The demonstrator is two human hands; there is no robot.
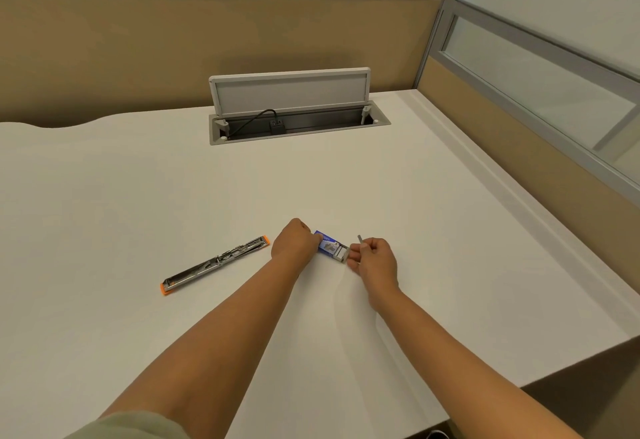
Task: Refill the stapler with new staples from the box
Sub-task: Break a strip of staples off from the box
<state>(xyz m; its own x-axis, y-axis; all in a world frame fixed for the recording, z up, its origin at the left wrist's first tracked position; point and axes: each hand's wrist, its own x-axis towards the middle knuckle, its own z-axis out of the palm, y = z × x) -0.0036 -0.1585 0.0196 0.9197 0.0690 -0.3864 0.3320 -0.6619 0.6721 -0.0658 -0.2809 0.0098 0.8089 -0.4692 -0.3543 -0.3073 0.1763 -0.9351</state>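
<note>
A small blue staple box lies on the white desk, its white inner tray slid partly out to the right. My left hand pinches the box's left end. My right hand touches the tray's end with its fingertips and holds a thin grey strip of staples that sticks up above the fingers. The stapler, metal with orange ends, lies swung fully open and flat on the desk to the left, apart from both hands.
A cable well with its grey lid raised sits at the back of the desk, a black plug inside. Tan partition panels close the back and right sides. The desk's right front corner ends near my right forearm.
</note>
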